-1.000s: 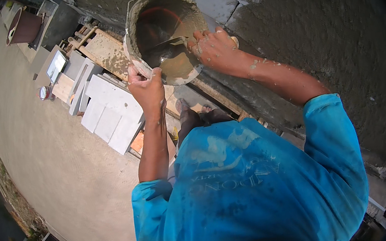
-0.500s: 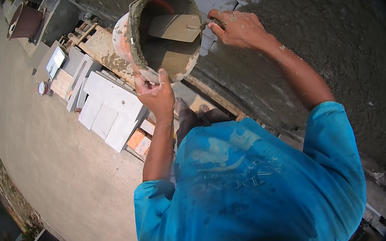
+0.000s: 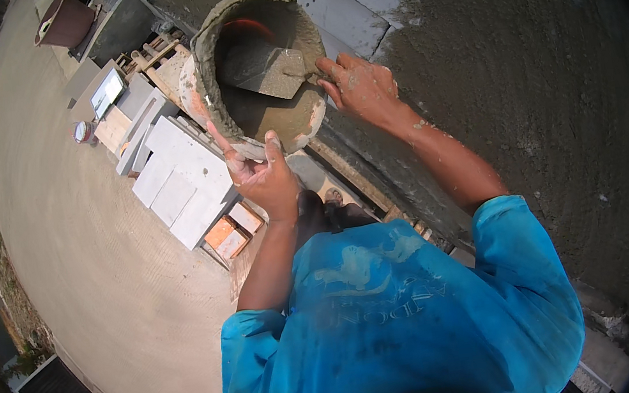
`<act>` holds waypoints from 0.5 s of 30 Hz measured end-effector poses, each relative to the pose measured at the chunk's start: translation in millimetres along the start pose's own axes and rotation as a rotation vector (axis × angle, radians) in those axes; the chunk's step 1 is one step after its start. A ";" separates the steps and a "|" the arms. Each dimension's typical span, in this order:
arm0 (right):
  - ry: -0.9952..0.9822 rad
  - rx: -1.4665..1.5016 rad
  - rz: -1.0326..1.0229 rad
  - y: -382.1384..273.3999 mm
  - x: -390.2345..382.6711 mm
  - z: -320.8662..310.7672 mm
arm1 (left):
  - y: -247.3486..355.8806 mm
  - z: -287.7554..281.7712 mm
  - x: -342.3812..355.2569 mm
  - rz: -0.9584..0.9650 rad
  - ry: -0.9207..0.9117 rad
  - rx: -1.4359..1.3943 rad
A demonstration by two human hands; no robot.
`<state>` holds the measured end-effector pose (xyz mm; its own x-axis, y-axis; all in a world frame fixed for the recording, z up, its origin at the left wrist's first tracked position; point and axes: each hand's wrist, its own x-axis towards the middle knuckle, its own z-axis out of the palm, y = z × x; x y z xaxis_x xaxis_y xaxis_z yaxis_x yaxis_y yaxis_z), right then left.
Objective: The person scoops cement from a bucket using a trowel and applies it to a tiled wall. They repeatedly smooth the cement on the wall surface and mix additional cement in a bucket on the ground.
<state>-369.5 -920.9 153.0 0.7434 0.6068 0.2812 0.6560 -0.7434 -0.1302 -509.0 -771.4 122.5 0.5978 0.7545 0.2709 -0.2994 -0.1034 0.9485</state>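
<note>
A mortar-crusted bucket (image 3: 213, 103) is tilted with its mouth facing me, wet grey mortar (image 3: 269, 115) lying inside. My left hand (image 3: 262, 183) supports it at the near rim, thumb on the edge and a finger stretched along the outer wall. My right hand (image 3: 364, 92) is closed on the handle of a trowel, at the bucket's right rim; the handle is mostly hidden by the fingers. The trowel's flat blade (image 3: 268, 72) reaches inside the bucket, above the mortar, with a wet film on it. Splashes of mortar dot both hands.
To the right spreads a wall surface coated in wet mortar (image 3: 503, 71), with bare pale blocks (image 3: 348, 23) at its upper edge. Left of the bucket are white panels (image 3: 178, 174), orange-and-white blocks (image 3: 227, 237), a tablet-like screen (image 3: 107, 92) and a small tub (image 3: 84, 132). A brown basin (image 3: 59, 23) stands farther off.
My right hand has come left and down, carrying the trowel blade deeper into the bucket. The bucket sits slightly farther left and lower in view, and the whole view has shifted a little.
</note>
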 end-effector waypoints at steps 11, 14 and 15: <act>0.089 0.218 -0.141 -17.0 43.5 -118.2 | 13.9 -36.9 49.1 -0.514 0.307 -0.287; -0.358 0.656 -0.078 -3.1 85.9 -154.9 | 14.8 -63.0 44.3 -0.513 0.284 -0.240; -0.497 0.838 -0.006 6.4 98.3 -156.1 | 12.7 -68.4 43.9 -0.504 0.270 -0.234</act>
<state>-312.5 -909.8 328.3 0.5834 0.8026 -0.1245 0.3967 -0.4154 -0.8186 -537.4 -695.2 135.3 0.5079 0.8142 -0.2812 -0.2024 0.4301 0.8798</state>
